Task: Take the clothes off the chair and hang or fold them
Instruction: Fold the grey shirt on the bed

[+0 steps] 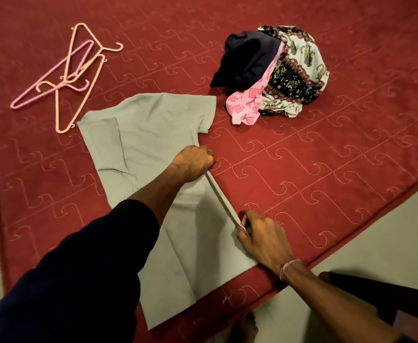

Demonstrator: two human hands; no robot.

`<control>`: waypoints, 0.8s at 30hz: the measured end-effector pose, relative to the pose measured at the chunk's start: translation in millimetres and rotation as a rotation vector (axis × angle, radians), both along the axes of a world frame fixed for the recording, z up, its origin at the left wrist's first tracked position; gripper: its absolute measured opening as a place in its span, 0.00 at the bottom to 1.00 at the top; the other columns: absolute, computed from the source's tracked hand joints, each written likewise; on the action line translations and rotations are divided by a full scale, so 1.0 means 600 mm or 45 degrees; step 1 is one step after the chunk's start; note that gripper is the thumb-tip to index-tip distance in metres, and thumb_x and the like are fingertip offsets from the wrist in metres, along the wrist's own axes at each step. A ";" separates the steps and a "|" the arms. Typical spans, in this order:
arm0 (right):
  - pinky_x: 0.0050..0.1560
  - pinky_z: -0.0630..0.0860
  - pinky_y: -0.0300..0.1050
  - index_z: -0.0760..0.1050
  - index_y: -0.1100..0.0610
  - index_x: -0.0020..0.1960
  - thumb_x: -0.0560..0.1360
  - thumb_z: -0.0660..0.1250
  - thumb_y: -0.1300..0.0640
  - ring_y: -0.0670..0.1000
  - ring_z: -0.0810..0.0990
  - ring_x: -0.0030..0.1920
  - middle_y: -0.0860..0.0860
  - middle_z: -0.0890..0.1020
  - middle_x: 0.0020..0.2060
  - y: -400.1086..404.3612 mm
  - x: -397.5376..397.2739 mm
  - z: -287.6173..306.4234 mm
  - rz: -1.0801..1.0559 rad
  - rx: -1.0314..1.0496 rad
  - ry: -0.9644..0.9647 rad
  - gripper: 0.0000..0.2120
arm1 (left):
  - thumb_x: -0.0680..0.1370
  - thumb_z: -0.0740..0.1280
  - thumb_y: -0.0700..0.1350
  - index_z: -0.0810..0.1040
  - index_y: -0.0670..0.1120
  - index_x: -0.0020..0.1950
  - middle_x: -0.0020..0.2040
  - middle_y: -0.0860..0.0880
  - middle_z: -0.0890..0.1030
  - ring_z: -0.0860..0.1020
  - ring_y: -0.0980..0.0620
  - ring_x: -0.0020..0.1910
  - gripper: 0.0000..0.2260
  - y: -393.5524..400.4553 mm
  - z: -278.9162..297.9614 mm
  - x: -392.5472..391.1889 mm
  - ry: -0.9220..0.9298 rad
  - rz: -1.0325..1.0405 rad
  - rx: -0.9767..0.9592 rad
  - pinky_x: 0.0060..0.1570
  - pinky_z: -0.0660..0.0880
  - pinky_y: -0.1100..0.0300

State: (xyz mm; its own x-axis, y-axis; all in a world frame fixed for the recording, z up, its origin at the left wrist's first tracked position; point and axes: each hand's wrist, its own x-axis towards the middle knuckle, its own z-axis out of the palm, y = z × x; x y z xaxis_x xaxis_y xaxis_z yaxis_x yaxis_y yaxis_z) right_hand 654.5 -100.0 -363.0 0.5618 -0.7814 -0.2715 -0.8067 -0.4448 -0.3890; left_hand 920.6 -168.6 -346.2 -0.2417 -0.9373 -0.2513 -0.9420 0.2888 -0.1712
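Note:
A pale green T-shirt [151, 134] lies flat on the red quilted bed cover [314, 157], one sleeve pointing right, its lower part reaching the bed's near edge. My left hand [194, 164] pinches the shirt's right side edge just below the sleeve. My right hand [262, 233] pinches the same edge lower down, and the edge is lifted into a taut fold between the two hands. A pile of unfolded clothes [274, 73] sits beyond: a dark navy garment, a pink patterned piece and a black-and-white printed cloth.
Several plastic hangers [69, 73], pink and peach, lie tangled at the far left of the bed. The bed's near edge runs diagonally from lower middle to the right, with pale floor [376, 233] beyond it. A dark chair part [366, 293] shows at the lower right.

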 end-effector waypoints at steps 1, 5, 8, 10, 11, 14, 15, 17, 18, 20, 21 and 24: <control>0.37 0.80 0.49 0.69 0.52 0.50 0.79 0.60 0.48 0.51 0.78 0.32 0.48 0.76 0.33 0.012 0.007 0.007 0.057 -0.022 0.010 0.08 | 0.82 0.63 0.42 0.78 0.46 0.61 0.56 0.47 0.79 0.78 0.47 0.54 0.10 0.009 0.004 0.008 -0.002 -0.006 -0.004 0.48 0.78 0.53; 0.39 0.77 0.51 0.68 0.53 0.53 0.82 0.58 0.50 0.57 0.82 0.38 0.50 0.79 0.43 0.064 0.046 0.025 0.247 -0.024 0.034 0.06 | 0.81 0.62 0.40 0.75 0.45 0.61 0.57 0.46 0.78 0.78 0.45 0.53 0.09 0.062 0.015 0.046 -0.022 -0.029 -0.054 0.46 0.76 0.52; 0.35 0.69 0.50 0.69 0.53 0.53 0.81 0.63 0.51 0.58 0.82 0.40 0.50 0.79 0.45 0.099 0.084 0.024 0.392 -0.087 0.053 0.06 | 0.80 0.63 0.37 0.75 0.45 0.61 0.56 0.46 0.77 0.79 0.45 0.53 0.11 0.113 0.008 0.075 -0.085 0.006 -0.023 0.45 0.75 0.52; 0.35 0.66 0.49 0.69 0.53 0.54 0.81 0.64 0.53 0.57 0.82 0.42 0.50 0.78 0.46 0.122 0.105 0.012 0.475 -0.043 0.131 0.06 | 0.79 0.64 0.37 0.75 0.45 0.61 0.57 0.46 0.77 0.78 0.45 0.54 0.12 0.144 -0.001 0.089 -0.106 0.060 0.002 0.47 0.76 0.53; 0.33 0.64 0.48 0.69 0.53 0.52 0.78 0.67 0.54 0.56 0.81 0.39 0.50 0.78 0.44 0.131 0.113 0.005 0.507 -0.040 0.156 0.07 | 0.79 0.64 0.37 0.75 0.45 0.61 0.57 0.46 0.77 0.78 0.45 0.54 0.12 0.157 -0.007 0.093 -0.118 0.091 0.011 0.48 0.76 0.53; 0.26 0.59 0.44 0.70 0.51 0.45 0.65 0.78 0.56 0.52 0.78 0.28 0.48 0.76 0.35 0.150 0.124 -0.019 0.606 -0.087 0.204 0.17 | 0.78 0.64 0.37 0.74 0.45 0.62 0.58 0.46 0.76 0.77 0.45 0.56 0.13 0.187 -0.021 0.103 -0.134 0.178 0.032 0.51 0.75 0.53; 0.28 0.61 0.45 0.71 0.52 0.46 0.67 0.76 0.56 0.53 0.79 0.30 0.49 0.77 0.37 0.156 0.128 -0.026 0.632 -0.064 0.197 0.15 | 0.78 0.64 0.37 0.73 0.44 0.62 0.59 0.46 0.76 0.77 0.45 0.56 0.13 0.196 -0.025 0.106 -0.137 0.196 0.036 0.52 0.74 0.53; 0.33 0.66 0.49 0.70 0.54 0.53 0.76 0.67 0.58 0.57 0.81 0.38 0.51 0.78 0.45 0.165 0.129 -0.033 0.629 -0.013 0.147 0.08 | 0.79 0.62 0.37 0.73 0.45 0.62 0.59 0.46 0.75 0.76 0.46 0.56 0.12 0.208 -0.028 0.110 -0.134 0.216 0.026 0.52 0.74 0.53; 0.34 0.67 0.50 0.70 0.54 0.55 0.77 0.64 0.59 0.58 0.81 0.39 0.52 0.77 0.46 0.169 0.130 -0.036 0.636 -0.017 0.119 0.07 | 0.79 0.62 0.37 0.73 0.45 0.61 0.59 0.46 0.75 0.77 0.46 0.56 0.11 0.214 -0.030 0.114 -0.130 0.227 0.019 0.51 0.73 0.53; 0.33 0.66 0.49 0.70 0.54 0.55 0.76 0.64 0.60 0.58 0.81 0.38 0.52 0.78 0.47 0.174 0.129 -0.039 0.639 -0.016 0.114 0.09 | 0.79 0.61 0.37 0.74 0.45 0.60 0.58 0.46 0.76 0.77 0.46 0.55 0.11 0.225 -0.034 0.121 -0.109 0.258 0.020 0.51 0.74 0.54; 0.34 0.66 0.49 0.70 0.55 0.56 0.76 0.64 0.61 0.58 0.81 0.39 0.53 0.77 0.48 0.176 0.129 -0.041 0.644 0.007 0.113 0.10 | 0.79 0.61 0.37 0.75 0.45 0.60 0.57 0.46 0.76 0.77 0.46 0.54 0.11 0.230 -0.036 0.123 -0.092 0.272 0.025 0.51 0.74 0.54; 0.39 0.65 0.49 0.68 0.57 0.60 0.77 0.62 0.60 0.60 0.80 0.45 0.54 0.76 0.52 0.175 0.132 -0.032 0.687 0.101 0.101 0.12 | 0.79 0.61 0.36 0.75 0.45 0.58 0.56 0.46 0.77 0.77 0.46 0.54 0.10 0.239 -0.043 0.128 -0.025 0.315 0.026 0.50 0.75 0.53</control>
State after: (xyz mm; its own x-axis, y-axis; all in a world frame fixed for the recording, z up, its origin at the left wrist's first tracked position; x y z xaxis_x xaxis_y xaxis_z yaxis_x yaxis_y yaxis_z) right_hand 733.9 5.2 -382.2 0.8526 -0.3634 -0.3754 -0.5003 -0.7753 -0.3856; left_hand 997.3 -25.2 -371.7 -0.0007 -0.9620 -0.2732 -0.9810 0.0537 -0.1865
